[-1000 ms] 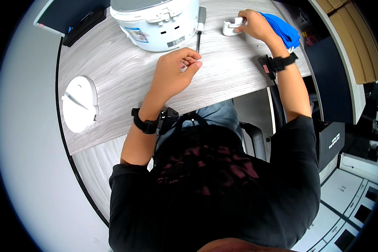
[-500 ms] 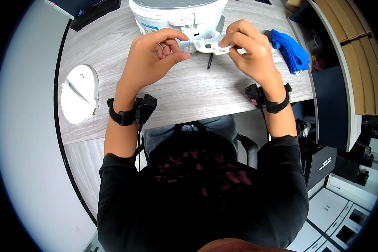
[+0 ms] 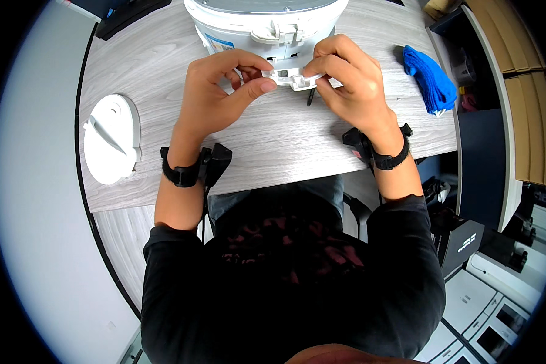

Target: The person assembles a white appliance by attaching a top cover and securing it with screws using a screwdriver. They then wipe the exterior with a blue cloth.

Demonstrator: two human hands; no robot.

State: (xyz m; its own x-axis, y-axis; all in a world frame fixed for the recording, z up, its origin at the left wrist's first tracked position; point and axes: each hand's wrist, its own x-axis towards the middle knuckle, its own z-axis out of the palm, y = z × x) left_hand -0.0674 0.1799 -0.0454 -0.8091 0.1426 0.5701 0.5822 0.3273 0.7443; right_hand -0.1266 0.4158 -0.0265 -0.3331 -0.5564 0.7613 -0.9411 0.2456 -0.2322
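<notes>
A small white plastic part (image 3: 294, 77) with rectangular openings is held between my two hands, just in front of a white appliance (image 3: 249, 27). Its right end is pinched by my right hand (image 3: 349, 79), with thumb and fingers closed on it. At the left end, the index finger and thumb of my left hand (image 3: 218, 88) close around its edge. The appliance has a rounded front, a latch-like fitting (image 3: 279, 31) and a blue label. Partly behind the part, a thin black stick-shaped tool (image 3: 311, 97) lies on the table.
On the left of the grey wood-grain table (image 3: 242, 155) rests a white oval lid-like piece (image 3: 110, 139). A folded blue cloth (image 3: 429, 79) lies at the right. Beyond it stands a dark shelf unit (image 3: 482, 145) with cardboard boxes (image 3: 522, 115). A black case (image 3: 130, 17) sits far left.
My right hand has moved left with the white plastic part, turning it. The part's left end now meets my left fingertips, where a gap showed before. The view has shifted slightly.
</notes>
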